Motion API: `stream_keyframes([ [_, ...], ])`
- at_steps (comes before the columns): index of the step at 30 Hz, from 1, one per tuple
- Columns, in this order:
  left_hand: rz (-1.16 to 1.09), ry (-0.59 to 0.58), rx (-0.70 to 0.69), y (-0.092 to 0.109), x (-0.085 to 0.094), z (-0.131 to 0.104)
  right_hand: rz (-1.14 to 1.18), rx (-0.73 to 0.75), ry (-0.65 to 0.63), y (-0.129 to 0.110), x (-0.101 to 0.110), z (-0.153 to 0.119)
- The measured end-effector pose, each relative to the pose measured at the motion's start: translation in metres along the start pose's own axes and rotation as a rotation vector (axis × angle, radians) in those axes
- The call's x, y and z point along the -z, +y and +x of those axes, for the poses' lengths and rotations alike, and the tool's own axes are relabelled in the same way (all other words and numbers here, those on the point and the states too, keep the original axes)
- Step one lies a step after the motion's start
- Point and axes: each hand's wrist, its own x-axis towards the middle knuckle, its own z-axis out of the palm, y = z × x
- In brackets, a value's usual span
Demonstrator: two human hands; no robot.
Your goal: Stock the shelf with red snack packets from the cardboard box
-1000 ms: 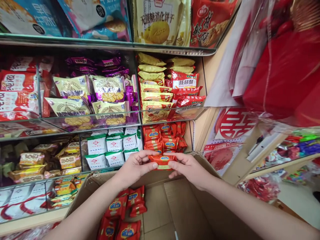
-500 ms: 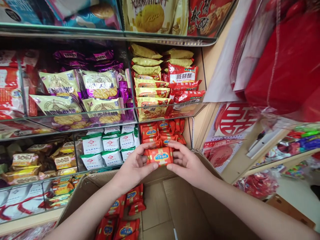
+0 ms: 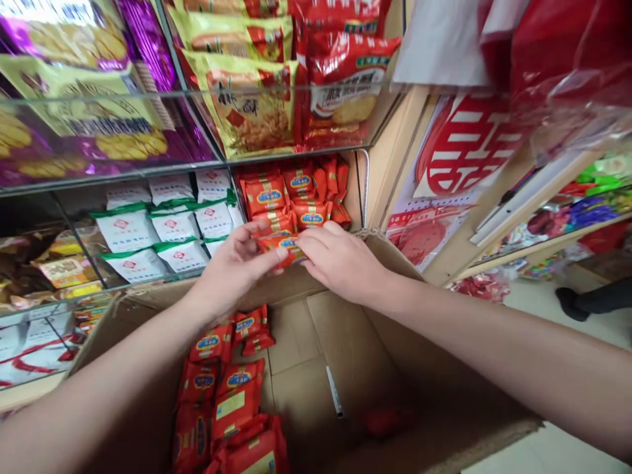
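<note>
Between my two hands is a small red snack packet (image 3: 282, 245) with a blue label, at the front of the lower shelf bin. My left hand (image 3: 232, 266) holds its left end, the thumb on the near face. My right hand (image 3: 343, 263) closes over its right end, covering part of the label. Just behind, matching red packets (image 3: 266, 196) fill the bin. Below my hands an open cardboard box (image 3: 296, 336) has several more red packets (image 3: 237, 395) along its left side and a dark red one (image 3: 388, 420) in shadow at the right.
A clear shelf lip (image 3: 237, 155) runs above the bin, under yellow biscuit packets (image 3: 251, 105). White packets with green edges (image 3: 126, 229) stand to the left. Red bagged goods (image 3: 567, 66) hang at upper right. Another person's dark shoe (image 3: 573, 304) shows on the floor.
The view has moved lower and closer to the box. My hands have brought the packet nearer the red packets in the bin, and it now tilts; my right fingers now cover its end.
</note>
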Motion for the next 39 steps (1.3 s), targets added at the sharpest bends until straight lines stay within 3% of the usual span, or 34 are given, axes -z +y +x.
stream_keyframes([
  [5,-0.105,0.057,-0.037,-0.001,-0.006,0.004,-0.070,-0.086,0.026,0.018,0.005,0.006],
  [9,-0.066,0.086,-0.078,-0.012,-0.007,0.011,-0.155,-0.108,0.107,0.041,0.014,0.026],
  [13,0.008,0.102,-0.092,-0.020,-0.007,0.013,-0.277,-0.100,0.104,0.049,0.019,0.049],
  [18,0.040,0.059,-0.084,-0.021,-0.003,0.013,-0.378,-0.070,0.095,0.056,0.007,0.069],
  [25,0.074,0.023,-0.087,-0.026,0.004,0.014,-0.391,-0.139,0.149,0.068,-0.017,0.084],
  [39,0.089,-0.071,-0.085,-0.032,0.013,0.018,-0.372,-0.258,0.267,0.080,-0.032,0.112],
])
